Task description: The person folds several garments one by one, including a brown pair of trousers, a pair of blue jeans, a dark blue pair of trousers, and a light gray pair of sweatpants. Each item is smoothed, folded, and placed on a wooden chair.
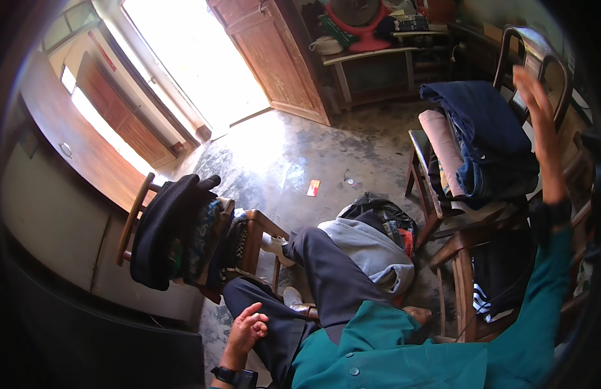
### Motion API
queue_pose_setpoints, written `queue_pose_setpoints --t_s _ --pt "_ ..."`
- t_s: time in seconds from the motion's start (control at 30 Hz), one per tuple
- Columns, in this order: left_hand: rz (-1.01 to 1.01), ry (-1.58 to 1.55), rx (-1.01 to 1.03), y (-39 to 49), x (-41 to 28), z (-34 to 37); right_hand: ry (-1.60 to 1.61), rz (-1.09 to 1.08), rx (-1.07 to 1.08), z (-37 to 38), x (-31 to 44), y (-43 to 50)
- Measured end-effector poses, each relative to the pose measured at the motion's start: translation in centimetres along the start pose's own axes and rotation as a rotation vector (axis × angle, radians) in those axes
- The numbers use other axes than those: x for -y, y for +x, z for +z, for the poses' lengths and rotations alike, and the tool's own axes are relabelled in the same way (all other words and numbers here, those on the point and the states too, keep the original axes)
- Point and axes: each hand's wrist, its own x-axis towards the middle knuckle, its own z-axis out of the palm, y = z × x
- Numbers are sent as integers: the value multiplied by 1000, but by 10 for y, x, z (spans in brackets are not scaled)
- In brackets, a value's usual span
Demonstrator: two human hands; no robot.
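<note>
My right hand [536, 107] is raised with its fingers stretched out, just to the right of a folded pile of dark blue jeans [480, 121]. Nothing shows in its grip; whether it touches the jeans I cannot tell. Below the jeans, a rolled pink cloth [441, 146] lies in the same stack on a wooden chair [419, 146]. My left hand [249, 328] hovers near my left thigh, palm partly up, fingers loosely bent and holding nothing. Beyond it, folded clothes [203, 233] with a black garment [159, 233] on top sit on another wooden chair [254, 233].
Between the chairs, a grey garment [366, 243] lies over a black plastic bag [378, 209] on the floor. A wooden stool [460, 272] stands at my right. A red and white packet [313, 187] lies on the floor. A wooden door [276, 58] stands open ahead, near a pink fan [366, 39].
</note>
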Motion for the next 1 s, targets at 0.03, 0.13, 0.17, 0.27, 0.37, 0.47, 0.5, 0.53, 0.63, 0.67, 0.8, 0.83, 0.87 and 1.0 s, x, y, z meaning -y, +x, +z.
queue_pose_setpoints --t_s 0.03,0.13,0.17,0.27,0.37,0.47,0.5,0.53,0.63,0.67,0.8,0.83,0.87,1.0 --pt "-4 -10 -5 0 0 0 -50 -168 -34 13 -13 20" --pt "-11 -5 -2 0 0 0 -727 -289 111 48 -77 34" --pt "-16 -8 6 0 0 0 -972 -181 310 60 -104 29" --pt "7 -1 36 -1 -1 0 -1058 287 453 72 -167 5" --pt "-5 -16 38 -2 -1 1 -1070 217 425 73 -192 -5" --pt "-3 -28 60 -2 0 1 -1053 288 488 70 -183 0" --pt "-2 -24 62 -2 0 1 -1054 289 480 69 -177 1" --pt "-3 -17 63 -2 0 0 -1066 336 538 68 -171 2" --pt "11 -26 72 -3 1 -1 -1040 223 576 58 -161 5" --pt "12 -30 73 -3 1 -1 -1133 116 492 54 -161 5" --pt "10 -39 79 -3 2 -3 -1119 419 395 37 -166 -3" --pt "12 -41 81 -2 2 -3 -1111 417 405 34 -167 -4" --pt "9 -46 82 -2 2 -3 -1104 419 415 31 -167 -6" --pt "15 -54 95 -2 2 -4 -1057 425 437 28 -166 -6"
